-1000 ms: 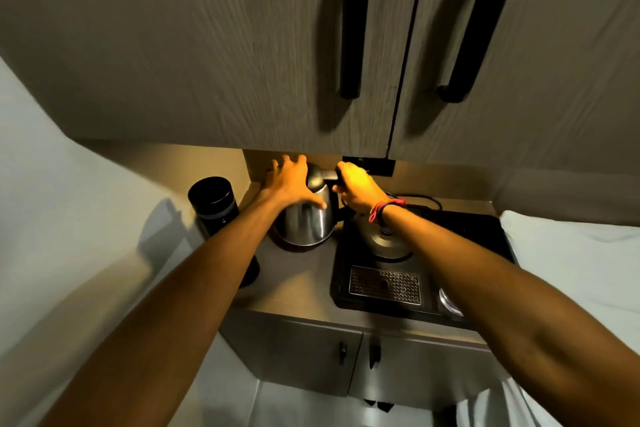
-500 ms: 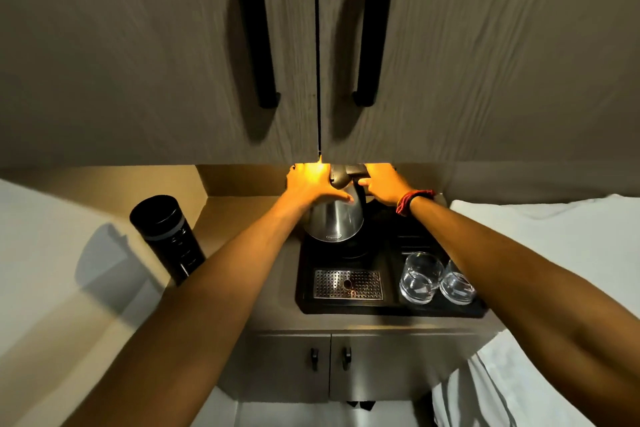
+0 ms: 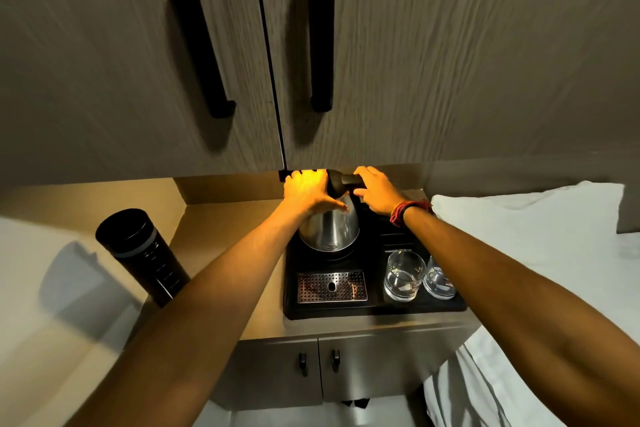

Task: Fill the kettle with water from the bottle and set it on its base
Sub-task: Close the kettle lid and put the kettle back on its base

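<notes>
Upper cupboard doors (image 3: pixel 381 62) with two black bar handles fill the top of the view; below them a small bench (image 3: pixel 214 246) sits in a recess, a white bed (image 3: pixel 519 236) to its right. On the bench lies a black tray (image 3: pixel 377 308) carrying a perforated drip grille (image 3: pixel 331 286) and two empty glasses (image 3: pixel 404 274) at its right. The steel kettle (image 3: pixel 330 230) stands upright at the tray's rear left, apparently seated on its base, which is mostly hidden beneath it. The left hand (image 3: pixel 308 192) lies spread over the kettle's top and shoulder, fingers curved down onto the metal. The right hand (image 3: pixel 377 189) is wrapped around the black handle, which projects rightward from the kettle's top; a red cord band circles that wrist. Both hands touch the kettle, so release is a straight withdrawal toward the viewer. A dark bottle (image 3: pixel 143 253) stands well apart at bench left. A small badge low on the kettle is too small to read; no other writing is legible.
</notes>
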Action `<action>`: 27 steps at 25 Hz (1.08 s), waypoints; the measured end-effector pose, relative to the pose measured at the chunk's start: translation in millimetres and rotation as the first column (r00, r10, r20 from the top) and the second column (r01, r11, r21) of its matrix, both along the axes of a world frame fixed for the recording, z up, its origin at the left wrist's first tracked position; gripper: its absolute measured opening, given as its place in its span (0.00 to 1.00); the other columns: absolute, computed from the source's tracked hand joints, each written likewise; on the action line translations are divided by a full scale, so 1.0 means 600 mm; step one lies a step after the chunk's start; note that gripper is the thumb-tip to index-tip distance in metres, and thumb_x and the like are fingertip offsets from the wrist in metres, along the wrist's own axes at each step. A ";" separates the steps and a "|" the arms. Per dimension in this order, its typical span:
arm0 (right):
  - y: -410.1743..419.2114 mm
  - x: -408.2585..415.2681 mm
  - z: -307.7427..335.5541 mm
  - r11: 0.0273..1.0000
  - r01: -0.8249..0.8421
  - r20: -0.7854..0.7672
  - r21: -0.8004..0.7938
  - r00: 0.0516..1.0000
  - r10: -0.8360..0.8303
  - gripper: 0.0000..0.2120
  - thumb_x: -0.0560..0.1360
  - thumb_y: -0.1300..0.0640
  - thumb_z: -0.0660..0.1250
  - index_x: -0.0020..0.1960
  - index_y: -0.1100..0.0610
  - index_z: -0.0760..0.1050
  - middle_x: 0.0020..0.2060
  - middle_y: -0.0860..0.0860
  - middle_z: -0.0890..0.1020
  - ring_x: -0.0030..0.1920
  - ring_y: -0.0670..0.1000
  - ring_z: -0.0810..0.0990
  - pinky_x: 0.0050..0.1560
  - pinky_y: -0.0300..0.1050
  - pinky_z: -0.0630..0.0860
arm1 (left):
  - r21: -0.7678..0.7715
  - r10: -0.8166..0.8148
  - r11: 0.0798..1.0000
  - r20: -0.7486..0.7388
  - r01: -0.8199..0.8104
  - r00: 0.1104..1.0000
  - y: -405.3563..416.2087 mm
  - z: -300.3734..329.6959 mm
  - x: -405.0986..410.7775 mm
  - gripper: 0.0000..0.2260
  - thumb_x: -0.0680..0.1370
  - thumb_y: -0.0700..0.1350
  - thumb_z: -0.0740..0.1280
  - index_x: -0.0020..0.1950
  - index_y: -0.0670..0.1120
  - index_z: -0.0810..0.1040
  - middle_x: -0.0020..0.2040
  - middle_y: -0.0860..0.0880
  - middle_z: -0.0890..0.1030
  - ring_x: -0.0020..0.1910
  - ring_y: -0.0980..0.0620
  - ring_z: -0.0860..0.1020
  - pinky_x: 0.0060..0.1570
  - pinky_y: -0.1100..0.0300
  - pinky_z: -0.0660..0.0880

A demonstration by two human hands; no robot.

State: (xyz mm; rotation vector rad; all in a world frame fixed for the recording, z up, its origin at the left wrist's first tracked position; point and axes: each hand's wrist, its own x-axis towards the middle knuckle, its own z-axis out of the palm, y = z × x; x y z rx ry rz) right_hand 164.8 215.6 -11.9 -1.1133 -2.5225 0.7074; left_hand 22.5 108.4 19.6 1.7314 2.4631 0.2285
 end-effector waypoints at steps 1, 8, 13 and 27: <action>-0.002 0.000 0.002 1.000 -0.012 0.005 -0.007 1.000 0.013 0.12 0.76 0.62 0.66 0.59 0.61 0.71 0.55 0.61 0.75 0.54 0.61 0.76 0.54 0.52 0.72 | -0.009 0.012 1.000 0.001 -0.012 1.000 -0.001 0.000 -0.001 0.44 0.63 0.71 0.75 0.70 0.45 0.70 0.66 0.40 0.76 0.66 0.37 0.73 0.64 0.44 0.72; -0.009 0.004 0.002 0.998 -0.061 0.027 -0.013 0.998 0.061 0.12 0.77 0.61 0.64 0.59 0.59 0.70 0.55 0.61 0.74 0.54 0.61 0.76 0.57 0.59 0.74 | 0.013 0.016 1.000 -0.020 -0.015 1.000 -0.004 -0.017 -0.009 0.47 0.62 0.73 0.73 0.72 0.46 0.68 0.65 0.41 0.76 0.65 0.38 0.74 0.63 0.43 0.72; -0.007 0.025 -0.014 0.999 -0.023 0.030 -0.044 0.999 0.024 0.12 0.78 0.59 0.64 0.61 0.58 0.69 0.56 0.58 0.73 0.56 0.60 0.75 0.56 0.53 0.72 | 0.013 -0.058 0.998 -0.050 0.059 0.997 -0.002 -0.030 -0.008 0.49 0.64 0.73 0.71 0.77 0.47 0.63 0.68 0.41 0.75 0.69 0.39 0.72 0.69 0.37 0.66; -0.022 0.034 -0.035 0.995 0.095 0.054 0.012 0.994 -0.096 0.41 0.72 0.61 0.66 0.79 0.63 0.47 0.79 0.58 0.40 0.80 0.58 0.41 0.79 0.56 0.47 | 0.099 0.002 0.995 0.034 -0.006 0.999 -0.047 -0.060 -0.020 0.52 0.70 0.75 0.63 0.82 0.45 0.50 0.82 0.46 0.56 0.81 0.43 0.54 0.72 0.26 0.46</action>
